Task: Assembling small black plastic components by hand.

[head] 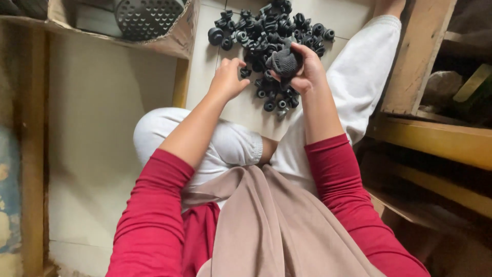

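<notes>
1. I'm seeing the right hand (pixel 306 72) closing around a dark ribbed rubber part (pixel 284 62), lifting it just above the pile of black parts (pixel 271 36) on the tiled floor (pixel 205 56).
2. The left hand (pixel 228 79) is sitting at the pile's near-left edge, fingers curled loosely, fingertips pinching at a small piece; I can't tell if it's actually holding one.
3. Landmark is the pile: white-trousered legs (pixel 359 77) are framing it on both sides, a cardboard box (pixel 174 36) with a perforated grey disc (pixel 146 18) is left of it, wooden shelving (pixel 425 61) right of it.
4. Handling call: the part is looking light, soft, grippy, not fragile. I'm judging a pinch on the ribbed body works best.
</notes>
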